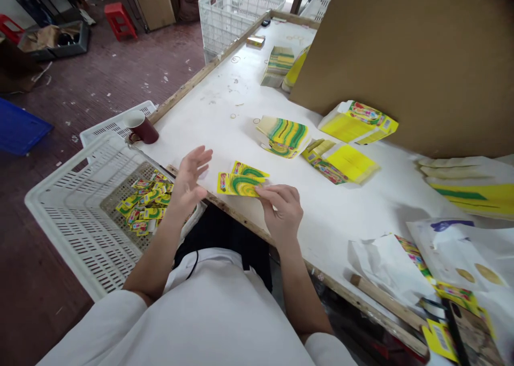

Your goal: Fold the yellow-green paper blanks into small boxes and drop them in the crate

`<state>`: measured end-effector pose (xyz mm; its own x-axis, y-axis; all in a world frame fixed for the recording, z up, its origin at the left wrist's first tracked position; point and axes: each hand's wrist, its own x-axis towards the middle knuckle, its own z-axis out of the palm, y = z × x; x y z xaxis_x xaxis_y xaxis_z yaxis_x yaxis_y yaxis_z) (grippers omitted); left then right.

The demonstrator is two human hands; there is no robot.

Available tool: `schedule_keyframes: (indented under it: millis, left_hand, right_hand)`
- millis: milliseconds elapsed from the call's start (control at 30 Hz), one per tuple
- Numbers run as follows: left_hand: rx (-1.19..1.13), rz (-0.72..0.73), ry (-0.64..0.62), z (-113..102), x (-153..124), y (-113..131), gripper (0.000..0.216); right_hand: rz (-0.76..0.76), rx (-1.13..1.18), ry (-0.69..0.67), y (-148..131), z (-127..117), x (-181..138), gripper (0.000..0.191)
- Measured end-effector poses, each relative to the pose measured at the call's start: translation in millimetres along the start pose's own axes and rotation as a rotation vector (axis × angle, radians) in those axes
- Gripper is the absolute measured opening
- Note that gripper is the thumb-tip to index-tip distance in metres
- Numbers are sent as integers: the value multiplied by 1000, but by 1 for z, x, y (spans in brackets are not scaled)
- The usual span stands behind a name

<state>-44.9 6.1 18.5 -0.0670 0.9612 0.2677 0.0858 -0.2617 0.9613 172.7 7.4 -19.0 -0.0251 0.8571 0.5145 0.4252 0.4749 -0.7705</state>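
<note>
My right hand point(283, 213) pinches the right end of a small flat carton point(237, 185), yellow with a green swirl print, above the white table's front edge. A second carton of the same print point(252, 170) shows just behind it; whether my fingers also grip that one I cannot tell. My left hand point(188, 184) is raised to the left of the cartons, fingers apart and holding nothing. Beyond my hands, a fanned stack of similar flat cartons point(284, 135) lies on the table point(209, 114).
At my left, a white plastic crate point(76, 216) contains many small yellow-green boxes point(150, 200). A dark red mug point(142, 129) stands at the table's left edge. More yellow carton bundles point(347, 162) lie rightward. A large cardboard sheet point(409, 71) rises behind; a phone point(471, 328) lies lower right.
</note>
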Motion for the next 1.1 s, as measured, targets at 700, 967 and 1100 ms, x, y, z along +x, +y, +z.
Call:
schedule_keyframes:
  millis: [700,967,1100]
  left_hand:
    - [635,120,-398,32,-35,-13,71]
    - [541,100,-403,36,-26,-24,66]
    - [568,43,-311,36,-22,-19,66]
  right_hand:
    - [542,717,-391,-3,30,-14,51]
    - [-5,256,-468,-6,14,-19,49]
    - [18,192,-340,1,10,-16,35]
